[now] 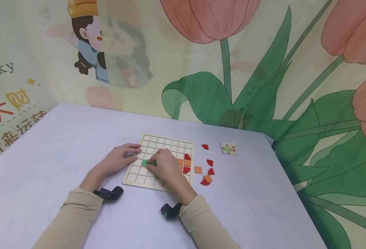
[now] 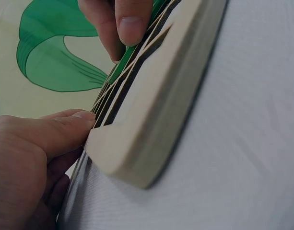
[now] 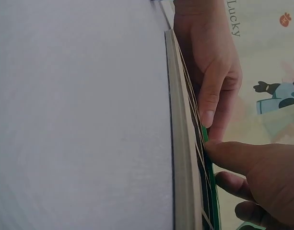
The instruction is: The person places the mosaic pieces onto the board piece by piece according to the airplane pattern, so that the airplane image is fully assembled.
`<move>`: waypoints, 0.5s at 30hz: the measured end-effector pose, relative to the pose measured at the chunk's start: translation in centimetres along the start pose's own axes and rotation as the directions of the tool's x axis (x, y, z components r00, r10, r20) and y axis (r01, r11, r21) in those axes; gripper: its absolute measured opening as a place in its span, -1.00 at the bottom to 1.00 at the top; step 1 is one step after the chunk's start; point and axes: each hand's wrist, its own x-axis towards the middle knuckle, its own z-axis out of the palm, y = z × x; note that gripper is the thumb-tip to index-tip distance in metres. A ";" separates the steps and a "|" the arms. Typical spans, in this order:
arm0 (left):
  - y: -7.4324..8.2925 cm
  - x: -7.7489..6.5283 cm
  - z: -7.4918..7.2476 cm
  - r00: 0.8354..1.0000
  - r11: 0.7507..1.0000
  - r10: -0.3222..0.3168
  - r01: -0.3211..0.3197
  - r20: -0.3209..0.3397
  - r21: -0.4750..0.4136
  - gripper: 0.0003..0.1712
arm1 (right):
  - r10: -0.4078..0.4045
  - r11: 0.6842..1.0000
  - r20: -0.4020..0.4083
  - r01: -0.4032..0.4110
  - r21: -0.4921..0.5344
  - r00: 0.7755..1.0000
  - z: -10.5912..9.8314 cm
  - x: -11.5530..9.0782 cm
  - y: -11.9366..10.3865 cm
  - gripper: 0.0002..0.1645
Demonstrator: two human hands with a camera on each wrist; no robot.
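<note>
A wooden grid board (image 1: 156, 145) lies on the table. My left hand (image 1: 118, 160) rests at its left edge with relaxed fingers; in the left wrist view, the thumb (image 2: 70, 127) touches the board's rim. Over the middle of the board, my right hand (image 1: 166, 166) pinches a green piece (image 1: 154, 163) between thumb and fingertips, low against the grid. A green square (image 1: 144, 163) sits in the cell just left of those fingertips. Orange squares (image 1: 187, 163) and red quarter-round pieces (image 1: 187, 170) occupy cells at the board's right side. The right hand and forearm hide part of the grid.
Right of the board lie loose red quarter-round pieces (image 1: 210, 162) and orange squares (image 1: 198, 169), one orange square overlapping a red piece. A small pattern card (image 1: 228, 148) lies farther right. The white tabletop (image 1: 251, 193) meets a printed backdrop (image 1: 201, 69) behind.
</note>
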 end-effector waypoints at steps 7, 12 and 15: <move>0.1 0.0 -0.2 1.000 1.000 0.010 -0.010 -0.005 -0.001 -0.56 | -0.108 0.992 0.014 0.108 -0.062 0.994 -0.4 -0.2 0.1 -0.87; 0.0 0.1 0.0 1.000 1.000 -0.008 0.008 -0.002 0.004 -0.56 | -0.134 0.988 0.075 0.139 -0.070 0.988 -1.2 -0.2 0.8 -0.85; 0.0 0.1 0.2 1.000 1.000 -0.014 0.014 0.004 -0.009 -0.56 | -0.114 0.993 0.100 0.116 -0.005 0.988 -2.3 -0.1 2.6 -0.81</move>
